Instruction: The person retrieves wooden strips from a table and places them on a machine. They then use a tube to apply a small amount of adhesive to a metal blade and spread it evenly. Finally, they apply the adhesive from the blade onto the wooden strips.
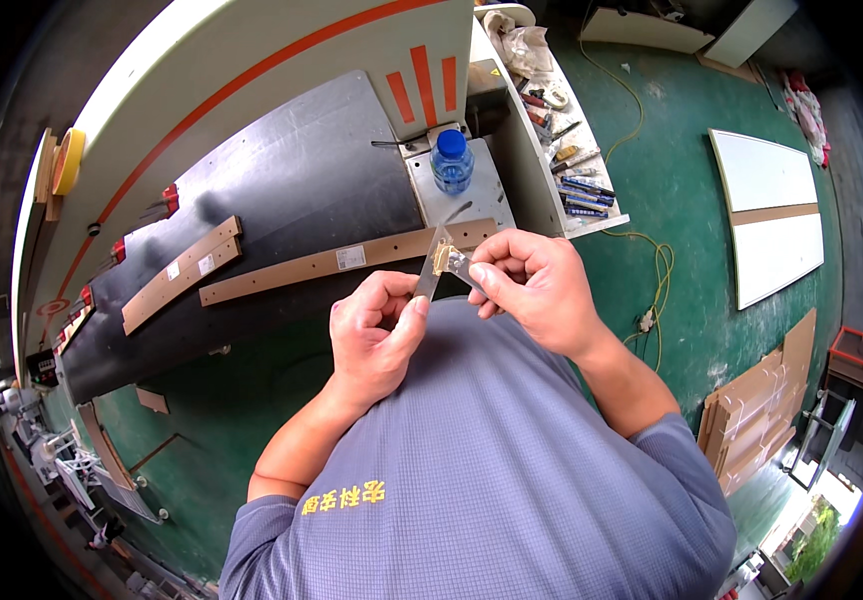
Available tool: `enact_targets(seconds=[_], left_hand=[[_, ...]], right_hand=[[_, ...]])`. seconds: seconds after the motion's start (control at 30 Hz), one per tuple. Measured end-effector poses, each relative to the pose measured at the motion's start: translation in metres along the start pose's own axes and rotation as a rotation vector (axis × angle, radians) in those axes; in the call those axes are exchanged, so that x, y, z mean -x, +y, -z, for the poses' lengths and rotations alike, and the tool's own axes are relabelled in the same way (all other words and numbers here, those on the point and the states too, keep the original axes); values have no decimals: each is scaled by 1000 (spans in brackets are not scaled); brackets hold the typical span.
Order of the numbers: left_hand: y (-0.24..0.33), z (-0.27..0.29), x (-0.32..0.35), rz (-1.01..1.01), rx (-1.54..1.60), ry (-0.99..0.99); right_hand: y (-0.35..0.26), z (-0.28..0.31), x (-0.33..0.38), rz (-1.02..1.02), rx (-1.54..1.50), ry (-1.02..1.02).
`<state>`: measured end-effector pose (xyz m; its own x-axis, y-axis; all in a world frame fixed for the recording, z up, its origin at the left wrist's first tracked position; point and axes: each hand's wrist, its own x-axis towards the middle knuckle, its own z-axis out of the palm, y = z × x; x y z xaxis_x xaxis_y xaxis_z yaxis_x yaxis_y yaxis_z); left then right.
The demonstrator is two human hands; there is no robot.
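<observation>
In front of my chest, my left hand (377, 335) pinches a narrow flat metal blade (430, 280) that points up and away. Pale tan paste (443, 257) sticks to the blade's upper part. My right hand (542, 290) grips a second, shorter flat metal piece (461, 266) between thumb and fingers, and its end meets the first blade at the paste. Fingers partly cover both pieces, so their lower ends are hidden. Just beyond my hands lies a long brown strip (297, 268) with small holes and a white label.
A black machine table (302, 140) holds more brown strips (182, 272). A blue-capped water bottle (452, 165) stands on a metal plate. Right of it is a tool-covered cabinet top (577, 150). A yellow cord (667, 270) crosses the green floor near a white panel (767, 230) and stacked cardboard (757, 410).
</observation>
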<state>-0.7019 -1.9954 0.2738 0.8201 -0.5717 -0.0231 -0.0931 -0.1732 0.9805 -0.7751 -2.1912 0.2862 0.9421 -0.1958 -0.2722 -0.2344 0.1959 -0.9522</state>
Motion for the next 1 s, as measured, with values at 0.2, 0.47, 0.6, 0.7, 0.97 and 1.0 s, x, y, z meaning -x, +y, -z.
enact_targets(seconds=[0.2, 0.47, 0.6, 0.7, 0.97, 1.0], left_hand=[[-1, -1, 1, -9, -17, -17], [-1, -1, 3, 35, 41, -35], [4, 2, 2, 146, 263, -82], [-3, 7, 1, 237, 449, -107], [-8, 6, 2, 255, 490, -126], [-7, 6, 1, 264, 481, -110]], right_hand=[[0, 1, 1, -4, -14, -6], [1, 0, 6, 10, -46, 0], [1, 2, 2, -9, -43, -28], [8, 6, 2, 13, -61, -1], [14, 8, -3, -18, -69, -49], [14, 9, -2, -9, -69, -35]])
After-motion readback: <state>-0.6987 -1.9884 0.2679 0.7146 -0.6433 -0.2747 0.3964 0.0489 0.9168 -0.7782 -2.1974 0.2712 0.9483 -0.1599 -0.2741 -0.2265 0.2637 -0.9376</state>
